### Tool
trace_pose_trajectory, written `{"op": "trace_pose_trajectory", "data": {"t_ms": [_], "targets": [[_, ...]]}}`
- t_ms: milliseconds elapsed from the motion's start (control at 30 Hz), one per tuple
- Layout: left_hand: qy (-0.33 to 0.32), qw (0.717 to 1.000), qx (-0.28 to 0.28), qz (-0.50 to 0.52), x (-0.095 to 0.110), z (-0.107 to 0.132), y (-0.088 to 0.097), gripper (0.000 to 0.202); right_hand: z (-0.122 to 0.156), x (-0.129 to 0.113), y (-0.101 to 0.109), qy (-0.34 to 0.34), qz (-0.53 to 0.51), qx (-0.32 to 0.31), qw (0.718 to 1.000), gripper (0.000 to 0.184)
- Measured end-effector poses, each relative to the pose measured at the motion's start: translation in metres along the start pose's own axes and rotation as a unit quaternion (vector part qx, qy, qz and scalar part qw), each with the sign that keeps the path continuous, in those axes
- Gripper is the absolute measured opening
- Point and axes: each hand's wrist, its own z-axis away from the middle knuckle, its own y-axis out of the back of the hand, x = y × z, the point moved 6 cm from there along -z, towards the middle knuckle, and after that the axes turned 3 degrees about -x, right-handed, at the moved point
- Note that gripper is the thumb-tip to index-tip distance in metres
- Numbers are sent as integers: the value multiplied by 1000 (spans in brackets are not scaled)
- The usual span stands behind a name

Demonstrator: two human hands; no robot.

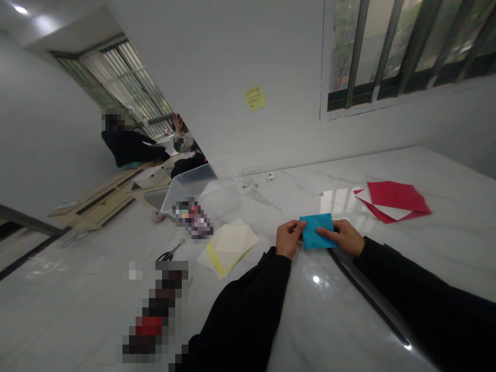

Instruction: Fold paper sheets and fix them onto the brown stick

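Observation:
A small folded square of blue paper (316,238) is held between both hands above the marble-patterned table. My left hand (289,237) pinches its left edge, thumb on the front face. From the right side my right hand (347,237) grips it, with the thumb lying across the front and the other fingers hidden behind. To the left of my left hand lie cream and yellow paper sheets (234,240). Red and white paper sheets (399,201) rest beyond my right hand, off to the right.
Dark-handled scissors (167,254) lie left of the cream sheets. Behind them stands a clear plastic bin (209,183). A yellow sticky note (255,98) hangs on the wall. Two people sit in the background at left, one a person in black (132,144).

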Motion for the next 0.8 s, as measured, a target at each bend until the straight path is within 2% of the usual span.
{"op": "trace_pose_trajectory", "data": {"t_ms": [167, 300, 800], "targets": [[-2, 999, 26, 32, -1, -1, 3, 41, 0, 0, -2, 0, -9, -10, 1000, 49], [0, 998, 43, 55, -2, -2, 5, 40, -1, -1, -1, 11, 22, -9, 1000, 48], [15, 993, 45, 108, 8, 2, 4, 38, 0, 1, -4, 6, 12, -23, 1000, 49]]}}
